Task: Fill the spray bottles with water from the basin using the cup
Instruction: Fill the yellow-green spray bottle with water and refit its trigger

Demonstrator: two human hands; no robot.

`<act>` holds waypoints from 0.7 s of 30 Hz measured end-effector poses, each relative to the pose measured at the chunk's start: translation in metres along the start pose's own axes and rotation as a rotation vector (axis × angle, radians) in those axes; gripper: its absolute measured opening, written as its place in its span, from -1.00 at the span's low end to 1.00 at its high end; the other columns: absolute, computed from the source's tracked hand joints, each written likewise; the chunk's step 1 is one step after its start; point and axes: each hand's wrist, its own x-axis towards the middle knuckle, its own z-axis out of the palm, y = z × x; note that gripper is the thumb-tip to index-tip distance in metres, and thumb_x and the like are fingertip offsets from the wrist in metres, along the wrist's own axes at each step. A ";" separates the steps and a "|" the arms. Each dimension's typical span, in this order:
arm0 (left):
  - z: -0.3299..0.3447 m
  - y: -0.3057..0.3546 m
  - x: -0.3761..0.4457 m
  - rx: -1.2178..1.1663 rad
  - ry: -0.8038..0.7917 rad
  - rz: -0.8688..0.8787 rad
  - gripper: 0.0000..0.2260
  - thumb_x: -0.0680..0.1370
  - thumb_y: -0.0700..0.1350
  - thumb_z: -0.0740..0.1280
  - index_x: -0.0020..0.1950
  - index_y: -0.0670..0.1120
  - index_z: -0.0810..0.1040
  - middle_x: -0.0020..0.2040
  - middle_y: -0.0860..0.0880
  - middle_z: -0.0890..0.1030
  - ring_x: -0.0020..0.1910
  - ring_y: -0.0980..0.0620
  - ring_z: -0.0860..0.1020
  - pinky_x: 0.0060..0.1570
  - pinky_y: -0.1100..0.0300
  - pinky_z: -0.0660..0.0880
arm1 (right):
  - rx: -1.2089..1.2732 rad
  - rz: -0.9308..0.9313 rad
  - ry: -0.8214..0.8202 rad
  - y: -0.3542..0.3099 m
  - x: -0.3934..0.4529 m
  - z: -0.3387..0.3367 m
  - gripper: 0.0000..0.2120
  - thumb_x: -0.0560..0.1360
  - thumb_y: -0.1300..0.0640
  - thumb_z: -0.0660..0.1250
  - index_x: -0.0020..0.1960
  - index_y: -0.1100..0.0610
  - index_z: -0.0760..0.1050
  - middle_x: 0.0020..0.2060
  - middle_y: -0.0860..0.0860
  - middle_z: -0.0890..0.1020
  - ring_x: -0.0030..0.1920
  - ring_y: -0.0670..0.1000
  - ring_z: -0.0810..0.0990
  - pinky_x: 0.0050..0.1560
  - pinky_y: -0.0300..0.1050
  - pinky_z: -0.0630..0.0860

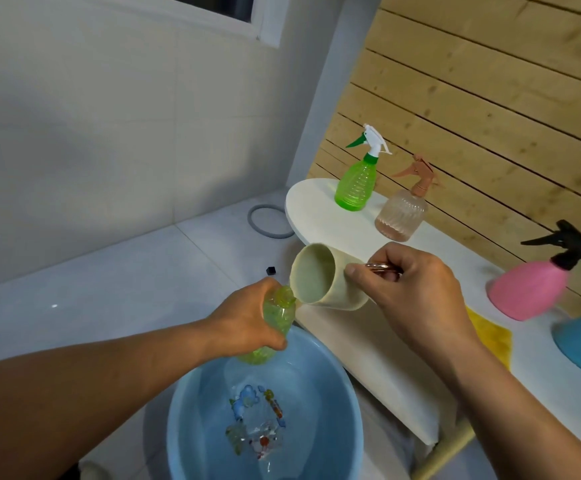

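Tipping the cup (pixel 327 278), the right grip (pixel 417 292) clasps it; the left grip (pixel 247 317) clasps the uncapped green bottle (pixel 277 317).

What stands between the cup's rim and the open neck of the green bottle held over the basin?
Nothing visible does. The right hand tips the cup so its rim meets the neck of the green bottle, which the left hand grips above the basin. No sprayer head is on that neck.
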 end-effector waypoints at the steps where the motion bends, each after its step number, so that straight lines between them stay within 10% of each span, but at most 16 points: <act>1: 0.000 0.000 0.000 0.002 0.001 0.002 -0.36 0.31 -0.10 0.66 0.28 0.14 0.45 0.10 0.10 0.59 0.06 0.11 0.59 -0.02 0.16 0.62 | -0.014 -0.011 0.009 0.000 0.000 0.000 -0.71 0.46 -0.11 0.48 -0.31 0.02 0.51 -0.47 -0.19 0.49 -0.37 -0.08 0.43 -0.35 -0.08 0.33; 21: 0.003 0.001 0.002 0.017 -0.004 0.005 -0.33 0.29 -0.07 0.69 0.28 0.17 0.43 0.10 0.10 0.58 0.06 0.10 0.58 0.00 0.13 0.62 | -0.215 -0.231 0.149 -0.012 -0.009 -0.004 -0.76 0.47 -0.12 0.44 -0.24 0.00 0.51 -0.36 -0.09 0.48 -0.30 0.01 0.46 -0.30 -0.08 0.27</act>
